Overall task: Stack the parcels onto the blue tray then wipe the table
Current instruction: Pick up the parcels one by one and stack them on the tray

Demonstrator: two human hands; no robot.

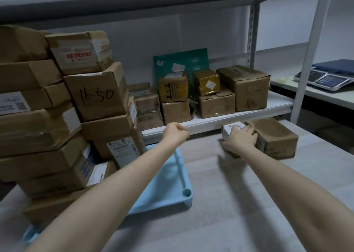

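A light blue tray (168, 182) lies on the grey table (239, 203), its left part covered by a tall, leaning stack of brown cardboard parcels (57, 121). On the table at the right rest a small parcel with a white label (232, 129) and, touching it on the right, a larger brown box (277, 138). My right hand (241, 139) grips the small labelled parcel from the front. My left hand (176, 133) hovers above the tray's far end, fingers curled with nothing in them.
A grey metal shelf (249, 113) behind the table carries several more boxes and a green mailer (182, 62). Its upright posts stand at the right. A weighing scale (329, 77) sits on a counter at far right.
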